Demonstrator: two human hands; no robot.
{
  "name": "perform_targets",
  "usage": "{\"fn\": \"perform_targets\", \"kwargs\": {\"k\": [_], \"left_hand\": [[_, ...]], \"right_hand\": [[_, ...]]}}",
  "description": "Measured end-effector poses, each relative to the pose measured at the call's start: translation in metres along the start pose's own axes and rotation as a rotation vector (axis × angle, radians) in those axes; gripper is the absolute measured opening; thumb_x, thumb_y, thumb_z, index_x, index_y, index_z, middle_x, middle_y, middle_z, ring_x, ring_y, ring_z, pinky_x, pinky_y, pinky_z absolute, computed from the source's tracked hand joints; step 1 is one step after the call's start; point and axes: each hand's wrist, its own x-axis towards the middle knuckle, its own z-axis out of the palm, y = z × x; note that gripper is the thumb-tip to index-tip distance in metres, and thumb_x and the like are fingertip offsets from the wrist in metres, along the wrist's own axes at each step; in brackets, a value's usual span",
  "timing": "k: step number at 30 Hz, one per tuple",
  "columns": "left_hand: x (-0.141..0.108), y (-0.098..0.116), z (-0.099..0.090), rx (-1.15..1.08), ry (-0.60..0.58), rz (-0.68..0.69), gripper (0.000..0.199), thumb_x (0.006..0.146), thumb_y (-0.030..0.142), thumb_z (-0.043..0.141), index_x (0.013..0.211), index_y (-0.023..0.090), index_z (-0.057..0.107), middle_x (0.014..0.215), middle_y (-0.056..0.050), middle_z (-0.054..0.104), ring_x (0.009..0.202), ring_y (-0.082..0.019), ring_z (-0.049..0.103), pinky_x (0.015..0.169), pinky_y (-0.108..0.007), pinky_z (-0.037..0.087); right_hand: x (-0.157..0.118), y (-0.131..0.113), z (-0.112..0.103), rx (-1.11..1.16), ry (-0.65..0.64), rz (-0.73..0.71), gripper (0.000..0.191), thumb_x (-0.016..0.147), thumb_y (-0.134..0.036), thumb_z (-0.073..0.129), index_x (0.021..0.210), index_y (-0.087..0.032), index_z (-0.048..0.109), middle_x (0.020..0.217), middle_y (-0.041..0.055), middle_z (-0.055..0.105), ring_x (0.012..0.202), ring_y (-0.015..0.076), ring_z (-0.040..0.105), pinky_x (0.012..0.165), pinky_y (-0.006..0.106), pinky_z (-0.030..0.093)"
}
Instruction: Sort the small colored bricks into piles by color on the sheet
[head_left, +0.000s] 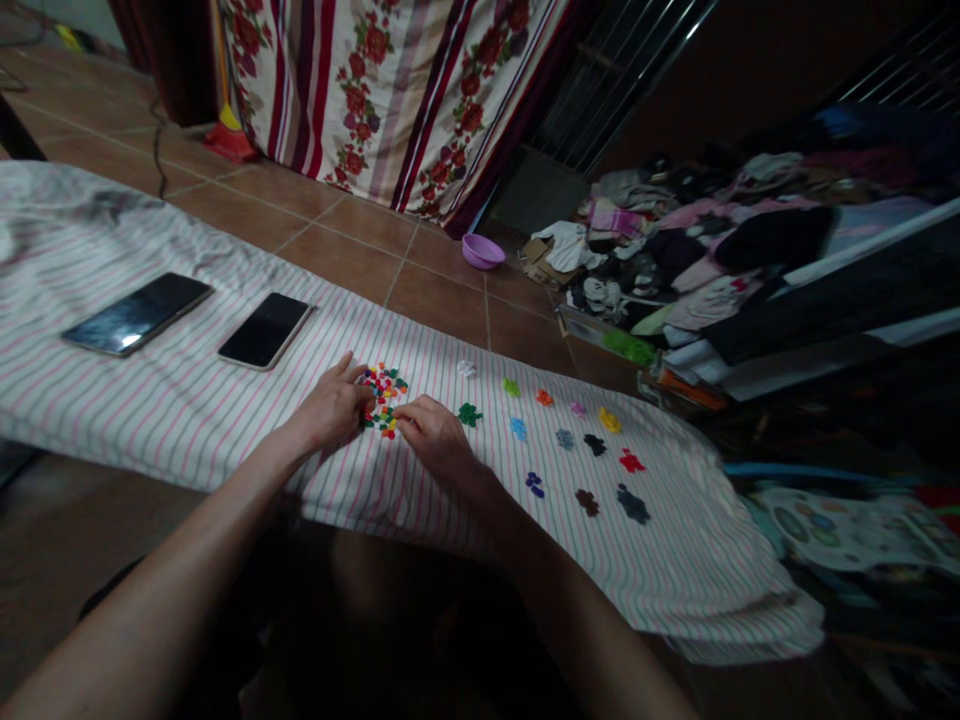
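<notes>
A mixed heap of small coloured pieces (385,384) lies on the striped cloth (420,490); what kind of pieces they are is too small to tell. At its left edge rests my left hand (334,405), fingers apart and touching the pieces. My right hand (436,432) reaches in from the right, thumb and fingertips pinched at the heap's edge; anything between them is too small to make out. Just right of that hand sits a dark green cluster (470,414). Farther right are several single-colour clusters, among them white (466,369), light blue (518,428), yellow (609,420) and red (631,460).
Two phones (266,330) (139,314) lie on the cloth to the left. Beyond the far edge, a purple basin (483,252) stands on the tiled floor near a flowered curtain (375,100). Piled clothes (697,230) fill the right background.
</notes>
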Motion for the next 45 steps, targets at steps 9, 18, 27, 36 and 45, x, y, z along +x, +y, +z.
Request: {"fn": "perform_targets", "kwargs": {"k": [9,18,27,36,45], "left_hand": [[0.001,0.000,-0.002,-0.027,-0.080,0.010,0.024,0.071,0.008,0.050,0.077,0.023,0.068,0.091,0.000,0.071,0.128,-0.024,0.049,0.120,-0.055,0.018],[0.001,0.004,-0.001,-0.038,-0.111,0.008,0.033,0.068,0.006,0.051,0.089,0.023,0.071,0.100,-0.001,0.072,0.132,-0.025,0.045,0.121,-0.055,0.014],[0.001,0.000,0.002,-0.014,-0.083,0.026,0.036,0.070,0.007,0.049,0.092,0.024,0.072,0.102,-0.003,0.072,0.130,-0.023,0.048,0.120,-0.056,0.016],[0.000,-0.002,0.003,-0.053,-0.052,0.034,0.031,0.070,0.006,0.050,0.086,0.022,0.071,0.105,-0.004,0.071,0.130,-0.023,0.047,0.120,-0.055,0.018],[0.002,0.001,0.001,-0.062,-0.062,0.028,0.027,0.072,0.006,0.048,0.078,0.022,0.069,0.094,-0.002,0.071,0.125,-0.022,0.051,0.121,-0.054,0.017]], "right_hand": [[0.012,-0.016,-0.007,-0.137,-0.154,0.089,0.018,0.089,-0.018,0.053,0.095,-0.019,0.069,0.091,0.0044,0.063,0.089,0.0165,0.057,0.081,0.026,0.043],[0.023,-0.028,-0.015,-0.294,-0.325,0.119,0.023,0.091,-0.021,0.048,0.104,-0.019,0.067,0.103,0.0073,0.065,0.099,0.0190,0.057,0.088,0.029,0.043],[0.034,-0.036,-0.004,-0.320,-0.334,0.158,0.014,0.089,-0.028,0.055,0.097,-0.022,0.065,0.101,0.0075,0.067,0.097,0.0204,0.061,0.083,0.030,0.048],[0.035,-0.030,0.001,-0.155,-0.266,0.227,0.007,0.085,-0.019,0.054,0.082,-0.022,0.059,0.087,0.0038,0.065,0.082,0.0176,0.060,0.075,0.029,0.047],[0.021,-0.019,0.005,-0.013,-0.053,0.181,0.004,0.076,-0.017,0.055,0.076,-0.021,0.054,0.081,0.0003,0.062,0.078,0.0142,0.056,0.073,0.025,0.043]]}}
